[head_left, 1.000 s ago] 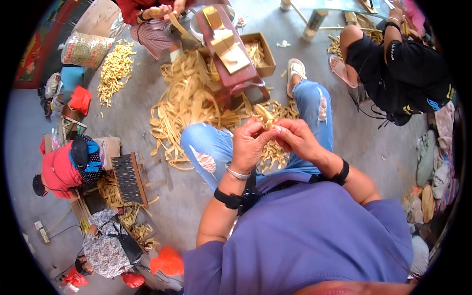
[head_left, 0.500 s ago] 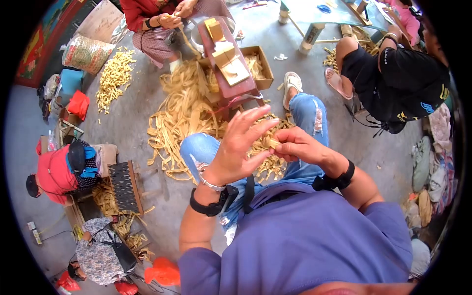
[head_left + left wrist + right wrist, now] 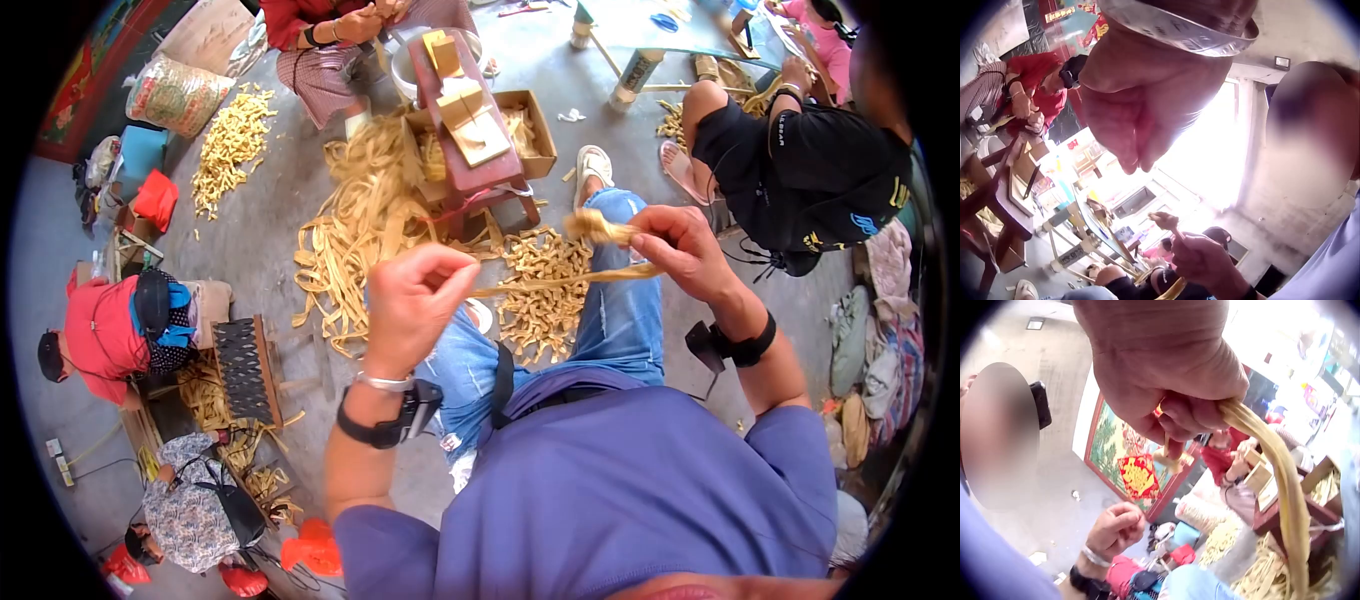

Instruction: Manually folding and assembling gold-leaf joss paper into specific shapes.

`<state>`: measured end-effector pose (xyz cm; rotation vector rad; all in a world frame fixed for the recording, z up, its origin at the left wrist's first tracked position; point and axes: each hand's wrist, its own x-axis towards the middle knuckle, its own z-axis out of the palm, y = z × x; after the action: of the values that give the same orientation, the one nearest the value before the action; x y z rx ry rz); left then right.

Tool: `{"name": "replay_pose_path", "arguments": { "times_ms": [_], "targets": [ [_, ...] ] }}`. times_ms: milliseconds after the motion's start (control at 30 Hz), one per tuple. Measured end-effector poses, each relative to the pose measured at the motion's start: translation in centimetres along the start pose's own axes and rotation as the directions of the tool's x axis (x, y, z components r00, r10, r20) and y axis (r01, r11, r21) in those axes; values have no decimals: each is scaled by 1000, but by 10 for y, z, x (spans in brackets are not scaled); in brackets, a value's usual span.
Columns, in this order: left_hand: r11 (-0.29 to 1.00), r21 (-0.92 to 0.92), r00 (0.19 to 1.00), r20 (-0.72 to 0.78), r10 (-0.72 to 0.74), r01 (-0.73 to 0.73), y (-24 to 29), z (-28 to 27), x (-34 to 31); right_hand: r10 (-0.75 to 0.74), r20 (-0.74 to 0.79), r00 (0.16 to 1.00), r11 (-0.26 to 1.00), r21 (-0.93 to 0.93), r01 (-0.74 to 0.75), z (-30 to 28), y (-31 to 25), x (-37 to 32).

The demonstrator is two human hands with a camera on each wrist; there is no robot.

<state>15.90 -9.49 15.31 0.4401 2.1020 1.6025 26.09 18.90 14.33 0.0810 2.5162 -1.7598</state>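
My left hand (image 3: 415, 305) is raised over my lap with its fingers curled and thumb against them; no strip shows in it in the left wrist view. Opposite, my right hand (image 3: 690, 255) pinches a yellow strip (image 3: 575, 280) that has a folded, knotted piece (image 3: 597, 227) at one end. From the right hand (image 3: 1166, 369), the long tail of the strip (image 3: 1291, 506) hangs down, apart from the left hand (image 3: 1116, 532). Below lies a heap of short folded pieces (image 3: 540, 310) on the floor between my legs.
Loose strips (image 3: 350, 240) pile on the floor ahead, beside a dark red bench (image 3: 455, 130) with wooden blocks and a cardboard box (image 3: 540, 150). Another heap (image 3: 230, 150) lies at left. Several people sit around, one in black (image 3: 820, 180) at right.
My hands have moved apart, the right one up and rightward with the strip and knotted piece. My left hand's spread fingers have curled in. The strip's long tail now shows between the hands.
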Motion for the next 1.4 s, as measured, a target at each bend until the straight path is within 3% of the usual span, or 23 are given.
{"name": "replay_pose_path", "arguments": {
  "times_ms": [33,100,133,267,367,400,500,533,667,767,800,867,900,967,1033,1067,1100,1133,1167,1200,1300,1333,1400],
  "targets": [
    [995,27,996,14,91,-91,-1,3,0,22,-20,1000,998,52,-21,0,-2,-2],
    [958,73,960,50,274,-277,-1,11,0,59,122,991,996,54,-66,6,-14,-3],
    [974,4,971,82,227,-228,-1,19,-1,11,135,991,998,65,-20,11,-14,-2],
    [913,98,916,103,387,-397,5,36,3,-30,208,978,996,87,12,29,-19,5],
    [943,128,937,214,276,-307,17,29,0,-125,142,982,992,43,120,37,-36,6],
    [968,103,957,209,202,-227,12,28,2,-212,103,972,973,-68,220,36,-39,6],
    [963,76,934,273,230,-260,17,23,-4,-447,55,893,867,-220,447,33,-43,10],
    [972,120,947,277,163,-203,17,23,-4,-438,42,898,875,-207,437,32,-46,10],
    [948,14,934,176,310,-317,23,30,-9,-397,91,913,893,-189,408,35,-50,9],
    [863,218,877,276,392,-455,17,20,-8,-311,134,941,933,-148,329,36,-55,6],
    [917,150,908,269,321,-369,16,19,-8,-245,147,958,960,-103,261,37,-69,5],
    [985,8,948,274,162,-171,15,20,-11,-292,172,941,952,-42,303,43,-70,5],
    [987,-129,943,305,133,-97,15,21,-13,-405,178,897,909,-24,415,46,-60,11],
    [925,-378,925,366,102,48,15,19,-11,-459,210,863,886,45,461,48,-54,14],
    [902,-430,926,351,135,31,13,20,-15,-336,281,899,941,143,307,43,-54,10],
    [896,-444,936,318,150,7,11,19,-17,-219,268,938,962,221,161,43,-50,6],
    [889,-458,945,283,164,-18,10,18,-20,-218,256,942,964,209,167,43,-48,3],
    [911,-407,953,297,63,67,11,16,-21,-222,246,944,965,196,175,42,-47,2],
    [908,-412,953,299,51,81,9,16,-21,-226,236,945,965,183,185,42,-46,1],
    [904,-416,953,300,37,96,7,15,-21,-213,198,957,976,81,200,39,-47,1],
    [925,-364,949,315,14,108,1,14,-21,-417,124,900,895,-117,430,34,-41,0],
    [936,-335,946,323,6,108,-1,15,-20,-410,97,907,900,-119,420,36,-43,-2],
    [907,-420,980,170,103,-22,-2,21,-9,-368,78,927,917,-134,375,35,-42,-2]
  ]
}}
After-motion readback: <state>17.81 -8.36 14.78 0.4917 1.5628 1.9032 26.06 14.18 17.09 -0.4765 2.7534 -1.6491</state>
